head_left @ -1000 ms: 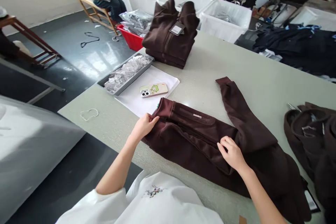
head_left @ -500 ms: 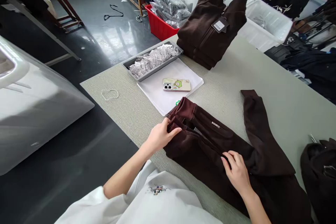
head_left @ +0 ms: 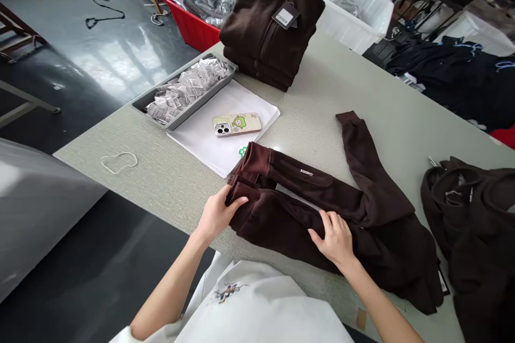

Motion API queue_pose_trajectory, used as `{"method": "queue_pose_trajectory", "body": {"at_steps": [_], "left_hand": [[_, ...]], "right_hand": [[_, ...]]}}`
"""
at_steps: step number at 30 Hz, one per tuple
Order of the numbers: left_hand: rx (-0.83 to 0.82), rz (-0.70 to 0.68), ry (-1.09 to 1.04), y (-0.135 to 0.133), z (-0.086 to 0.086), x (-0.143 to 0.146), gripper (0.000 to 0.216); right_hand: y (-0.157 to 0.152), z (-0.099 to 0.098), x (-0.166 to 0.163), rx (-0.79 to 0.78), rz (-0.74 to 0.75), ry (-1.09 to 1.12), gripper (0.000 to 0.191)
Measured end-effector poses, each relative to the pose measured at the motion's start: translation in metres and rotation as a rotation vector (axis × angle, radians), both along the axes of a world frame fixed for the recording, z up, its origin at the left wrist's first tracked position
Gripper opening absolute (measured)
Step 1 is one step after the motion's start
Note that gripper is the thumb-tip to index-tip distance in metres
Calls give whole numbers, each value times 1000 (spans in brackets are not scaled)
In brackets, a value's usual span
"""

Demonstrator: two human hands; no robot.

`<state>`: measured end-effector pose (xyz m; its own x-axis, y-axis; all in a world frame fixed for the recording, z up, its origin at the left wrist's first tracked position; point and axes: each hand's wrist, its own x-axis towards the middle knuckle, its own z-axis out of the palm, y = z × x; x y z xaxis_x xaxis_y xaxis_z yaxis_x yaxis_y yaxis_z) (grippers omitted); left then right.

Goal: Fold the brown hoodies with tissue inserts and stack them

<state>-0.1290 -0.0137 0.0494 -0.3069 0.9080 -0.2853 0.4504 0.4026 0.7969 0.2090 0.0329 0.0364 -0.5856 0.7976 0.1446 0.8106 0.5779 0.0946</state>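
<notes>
A dark brown zip jacket (head_left: pixel 281 225) lies front up on the table, its two front edges apart and one sleeve stretched toward the far side. At its ribbed hem my left hand (head_left: pixel 215 213) is closed on the near front corner, thumb on top. My right hand (head_left: pixel 336 238) has its fingers bent over the near front edge farther along and grips the cloth there. A small silver zip pull (head_left: pixel 306 172) shows on the far front panel. What lies under my fingers is hidden.
Beyond the jacket are a phone (head_left: pixel 251 124) on white paper (head_left: pixel 205 147), a grey tray (head_left: pixel 189 103) of small packets and a stack of folded brown jackets (head_left: pixel 257 32). More brown garments (head_left: pixel 478 225) lie right. A white elastic loop (head_left: pixel 119 162) sits near the left edge.
The view has shifted right, so most things appear farther left. The jacket's near front panel has been drawn toward me, widening the gap between its front edges. Both hands stay on the jacket.
</notes>
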Motion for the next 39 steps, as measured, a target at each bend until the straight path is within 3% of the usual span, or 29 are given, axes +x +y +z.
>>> {"method": "queue_pose_trajectory", "body": {"at_steps": [4, 8, 10, 15, 19, 21, 27, 32, 39], "left_hand": [[-31, 6, 136, -11, 0, 1, 33], [-82, -27, 197, -20, 6, 1, 33], [-128, -9, 226, -25, 7, 2, 34], [-128, 7, 384, -40, 7, 7, 32], [-227, 13, 435, -46, -1, 7, 29], [-252, 13, 454, -48, -4, 7, 28], [-126, 37, 466, -61, 1, 8, 29], [-325, -27, 530, -61, -7, 8, 28], [-339, -72, 655, -54, -11, 10, 29]], "right_hand": [[0, 19, 4, -240, -102, -148, 55], [7, 44, 11, -533, -62, -181, 49], [9, 44, 11, -484, -48, -161, 50], [4, 18, 4, -160, 60, -99, 50], [1, 8, 2, -29, 122, -53, 44], [1, 10, 3, -4, 132, -34, 45], [-3, 20, 11, -36, 129, 30, 42], [-6, 8, 11, -5, 154, 42, 40], [-4, 3, 8, -45, 64, 89, 30]]}}
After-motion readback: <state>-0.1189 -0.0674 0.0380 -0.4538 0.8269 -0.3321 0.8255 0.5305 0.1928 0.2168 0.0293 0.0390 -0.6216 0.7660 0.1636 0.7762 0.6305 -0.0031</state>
